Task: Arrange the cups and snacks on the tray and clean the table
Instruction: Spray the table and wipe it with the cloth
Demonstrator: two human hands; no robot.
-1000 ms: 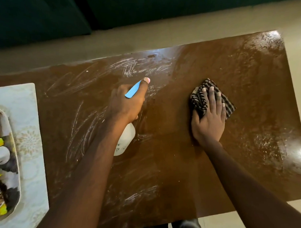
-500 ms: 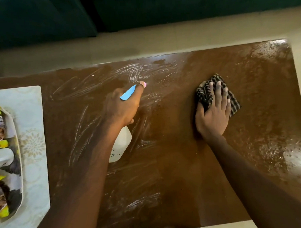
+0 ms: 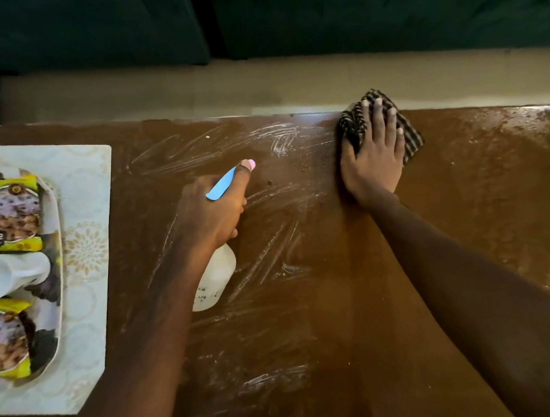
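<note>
1. Head view: the right hand point(image 3: 372, 161) lies flat, fingers spread, pressing a checked cloth point(image 3: 411, 138) on the table point(image 3: 348, 299) at its far edge, upper right of frame. The cloth looks soft and light, best steered under an open palm.
2. The left hand point(image 3: 208, 210), mid-frame, has its grip wrapped tight on a spray bottle point(image 3: 215, 276), likely light plastic and possibly slick when wet.
3. Counted: one cloth, one bottle, one tray point(image 3: 55, 234) at left with two snack packets point(image 3: 12, 214) and one white cup point(image 3: 17, 272).

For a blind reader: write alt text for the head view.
A right hand presses a checked cloth at the far edge of a smeared brown table; the left hand holds a spray bottle. A tray of snacks sits left.
</note>
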